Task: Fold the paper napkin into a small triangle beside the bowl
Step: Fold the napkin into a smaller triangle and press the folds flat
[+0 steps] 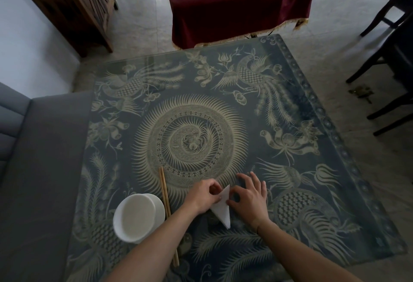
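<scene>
A white paper napkin (222, 210) lies on the table as a narrow triangle, one tip pointing away from me and one toward me. My left hand (202, 195) pinches its upper left edge with curled fingers. My right hand (249, 196) presses thumb and forefinger on the napkin's right edge, its other fingers spread on the table. A white bowl (136, 217) stands to the left of the napkin. A pair of wooden chopsticks (166, 201) lies between bowl and napkin, partly under my left forearm.
The table (290, 147) has a glass top over a dark blue cloth with pale bird and sun patterns. A grey sofa (40, 158) borders its left side. A dark red covered table (237, 2) stands beyond, and black chairs (393, 58) stand at right.
</scene>
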The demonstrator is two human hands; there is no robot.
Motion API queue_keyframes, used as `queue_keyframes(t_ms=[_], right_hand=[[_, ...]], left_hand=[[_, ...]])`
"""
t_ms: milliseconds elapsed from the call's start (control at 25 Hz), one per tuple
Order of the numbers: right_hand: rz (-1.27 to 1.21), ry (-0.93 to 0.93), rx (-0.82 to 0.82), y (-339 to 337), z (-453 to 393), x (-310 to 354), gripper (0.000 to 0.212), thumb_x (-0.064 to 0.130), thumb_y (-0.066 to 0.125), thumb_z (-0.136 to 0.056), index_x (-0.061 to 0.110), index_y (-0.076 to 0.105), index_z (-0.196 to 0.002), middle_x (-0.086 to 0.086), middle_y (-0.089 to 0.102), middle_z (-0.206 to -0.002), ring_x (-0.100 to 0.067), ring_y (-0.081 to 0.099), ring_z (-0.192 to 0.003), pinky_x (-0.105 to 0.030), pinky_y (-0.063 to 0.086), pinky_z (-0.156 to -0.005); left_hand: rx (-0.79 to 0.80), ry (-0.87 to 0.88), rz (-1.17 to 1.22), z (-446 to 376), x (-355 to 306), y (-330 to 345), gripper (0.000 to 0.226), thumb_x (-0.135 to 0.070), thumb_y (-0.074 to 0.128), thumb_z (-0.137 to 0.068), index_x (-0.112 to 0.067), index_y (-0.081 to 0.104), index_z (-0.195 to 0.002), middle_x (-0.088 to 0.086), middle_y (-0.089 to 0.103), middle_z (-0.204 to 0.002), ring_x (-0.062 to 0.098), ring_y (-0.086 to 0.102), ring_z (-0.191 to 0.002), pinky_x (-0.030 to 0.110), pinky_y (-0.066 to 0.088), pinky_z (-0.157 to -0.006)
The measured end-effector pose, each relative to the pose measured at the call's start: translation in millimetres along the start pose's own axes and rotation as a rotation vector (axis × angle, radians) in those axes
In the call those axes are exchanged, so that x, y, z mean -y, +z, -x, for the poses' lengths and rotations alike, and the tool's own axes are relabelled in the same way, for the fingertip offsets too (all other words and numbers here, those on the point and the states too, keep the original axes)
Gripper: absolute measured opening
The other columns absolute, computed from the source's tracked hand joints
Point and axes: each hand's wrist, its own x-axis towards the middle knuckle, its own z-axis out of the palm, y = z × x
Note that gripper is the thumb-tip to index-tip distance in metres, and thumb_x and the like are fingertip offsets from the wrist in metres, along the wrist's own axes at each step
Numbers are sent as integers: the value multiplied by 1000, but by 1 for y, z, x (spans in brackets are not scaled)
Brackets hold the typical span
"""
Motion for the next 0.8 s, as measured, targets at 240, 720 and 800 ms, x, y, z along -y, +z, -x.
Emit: queue_keyframes(t_ms=[240, 720, 800], right_hand=[[-39, -7, 25, 2, 1, 1, 38, 52, 69, -75, 37, 63, -109, 3, 28, -153, -27, -2, -146, -58, -4, -115], [-37, -36, -58, 1, 9, 6, 9, 36, 75, -80, 30, 71, -85, 0, 44, -146, -32, 18, -143, -63, 6, -114], [-23, -100, -70, 1, 15, 5, 15, 32, 82, -73, 30, 70, -83, -2, 52, -139, -36, 30, -138, -66, 15, -111]], left_hand=[[-6, 7, 12, 4, 3, 1, 8, -27, 73, -86, -23, 73, -92, -10, 70, -87, 8, 64, -86, 30, 52, -77], [-185, 150, -307, 31, 23, 8, 9, -23, 67, -89, -25, 71, -97, -2, 66, -99, 16, 56, -96, 30, 44, -79], [-229, 178, -333, 33, 23, 9, 9, -23, 67, -88, -26, 71, -95, -4, 65, -97, 15, 55, -94, 28, 42, -76]])
